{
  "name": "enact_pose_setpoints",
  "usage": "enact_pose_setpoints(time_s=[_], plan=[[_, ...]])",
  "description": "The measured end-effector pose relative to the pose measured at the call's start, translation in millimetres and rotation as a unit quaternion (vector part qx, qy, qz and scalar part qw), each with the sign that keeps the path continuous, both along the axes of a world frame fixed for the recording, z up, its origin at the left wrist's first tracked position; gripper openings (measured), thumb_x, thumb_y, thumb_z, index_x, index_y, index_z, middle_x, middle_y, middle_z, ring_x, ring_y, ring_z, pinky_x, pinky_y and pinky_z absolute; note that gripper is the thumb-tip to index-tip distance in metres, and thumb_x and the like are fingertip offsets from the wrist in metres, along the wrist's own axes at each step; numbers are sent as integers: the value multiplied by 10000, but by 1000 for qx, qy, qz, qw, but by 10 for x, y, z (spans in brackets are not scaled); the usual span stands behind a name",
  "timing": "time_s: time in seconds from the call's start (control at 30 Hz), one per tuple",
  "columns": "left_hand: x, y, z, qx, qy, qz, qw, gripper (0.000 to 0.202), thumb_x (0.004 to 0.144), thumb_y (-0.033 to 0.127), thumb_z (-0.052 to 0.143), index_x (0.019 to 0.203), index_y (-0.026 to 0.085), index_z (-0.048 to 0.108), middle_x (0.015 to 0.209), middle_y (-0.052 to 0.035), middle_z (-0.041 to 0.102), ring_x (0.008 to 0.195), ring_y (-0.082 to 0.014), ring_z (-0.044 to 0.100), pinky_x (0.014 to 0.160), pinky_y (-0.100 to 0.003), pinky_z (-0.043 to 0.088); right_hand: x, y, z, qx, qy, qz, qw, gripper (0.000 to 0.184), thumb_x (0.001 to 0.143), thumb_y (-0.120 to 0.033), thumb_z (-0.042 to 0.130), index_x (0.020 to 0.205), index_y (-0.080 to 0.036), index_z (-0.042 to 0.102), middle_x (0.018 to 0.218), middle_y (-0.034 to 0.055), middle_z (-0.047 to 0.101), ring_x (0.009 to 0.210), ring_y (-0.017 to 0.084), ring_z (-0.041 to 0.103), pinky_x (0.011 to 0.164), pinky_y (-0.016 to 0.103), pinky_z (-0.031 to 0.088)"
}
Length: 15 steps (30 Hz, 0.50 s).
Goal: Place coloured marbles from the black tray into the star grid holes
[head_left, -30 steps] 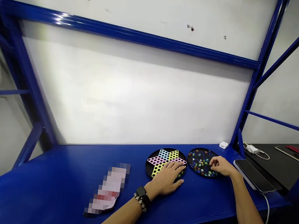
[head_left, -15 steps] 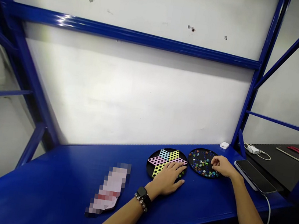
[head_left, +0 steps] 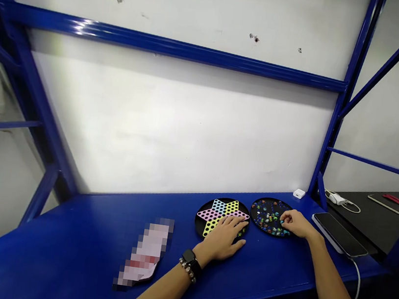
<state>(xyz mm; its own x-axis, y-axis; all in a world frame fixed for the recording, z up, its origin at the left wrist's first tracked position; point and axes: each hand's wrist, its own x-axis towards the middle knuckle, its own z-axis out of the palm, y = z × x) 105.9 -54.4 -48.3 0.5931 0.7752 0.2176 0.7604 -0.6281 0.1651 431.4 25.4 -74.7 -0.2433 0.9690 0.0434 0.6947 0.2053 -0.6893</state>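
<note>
My left hand [head_left: 223, 238] lies open, fingers spread, over the near right part of a round black Chinese checkers board [head_left: 198, 222] with a coloured star of holes. It covers some of the pink and yellow points, and a few green marbles show beside its fingers. To the right is a round black tray [head_left: 262, 214] scattered with marbles [head_left: 269, 226] of several colours. My right hand [head_left: 296, 223] is over that tray's right side, thumb and fingers pinched on a small light-blue marble [head_left: 282, 222].
A pinkish, blurred-out flat object [head_left: 146, 253] lies left of the board. A phone [head_left: 339, 233] with a white cable rests right of my right hand, and a small white case [head_left: 299, 193] sits behind the tray. Blue frame posts [head_left: 329, 138] border the blue table [head_left: 91, 233].
My right hand has shifted slightly, its fingertips lower into the marbles and a light-blue one now showing at them. The left hand stays on the board.
</note>
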Motion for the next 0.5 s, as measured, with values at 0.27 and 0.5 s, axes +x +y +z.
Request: enact_pose_setpoints(time_s=[0.27, 0.5], plan=[[-4, 2, -2, -9, 7, 5, 1000, 526, 957, 416, 544, 1455, 262, 474, 1542, -57, 475, 1405, -295, 421, 1190, -518, 313, -113, -157, 367, 42, 402, -89, 910, 228, 698, -378, 724, 815, -199, 645, 763, 24, 675, 630, 143, 575, 529, 244, 438], [-11, 22, -38, 5, -1, 0, 1000, 511, 959, 427, 538, 1444, 273, 486, 1534, -51, 485, 1389, -300, 443, 1183, -521, 326, -80, -166, 395, -23, 454, -122, 882, 268, 749, -446, 683, 714, -215, 551, 513, -71, 410, 410, 74, 279, 373, 210, 191]])
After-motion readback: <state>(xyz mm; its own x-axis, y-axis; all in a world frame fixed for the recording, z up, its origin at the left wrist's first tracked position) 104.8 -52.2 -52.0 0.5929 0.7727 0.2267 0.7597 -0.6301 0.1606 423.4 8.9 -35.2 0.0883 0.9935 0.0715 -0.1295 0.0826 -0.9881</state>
